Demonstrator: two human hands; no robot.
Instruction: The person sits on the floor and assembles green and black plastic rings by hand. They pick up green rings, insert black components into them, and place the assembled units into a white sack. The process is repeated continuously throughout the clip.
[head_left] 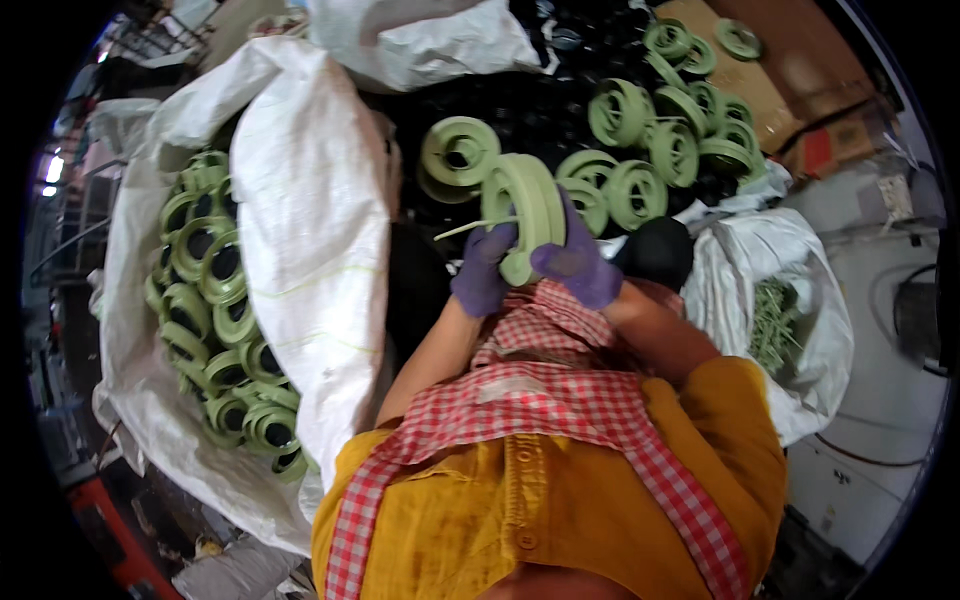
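Note:
Before my apron, both purple-gloved hands hold a pale green plastic ring part (pixel 541 200), tilted up on its edge. My left hand (pixel 484 270) is closed at its left side, where a thin green stick (pixel 470 229) juts out to the left. My right hand (pixel 582 262) grips the right side, thumb across the lower rim and fingers behind it. Just beyond my left hand lies another green ring (pixel 480 136). More loose green rings (pixel 636 194) lie ahead to the right, over a heap of glossy black pieces (pixel 520 98).
A large white woven sack (pixel 318 230) at my left holds many green rings with black centres (pixel 208 250). To my right, a smaller white sack (pixel 828 345) contains thin green sticks (pixel 773 325). Cardboard (pixel 765 75) sits at the far right, beside a pale grey cabinet-like surface (pixel 880 440).

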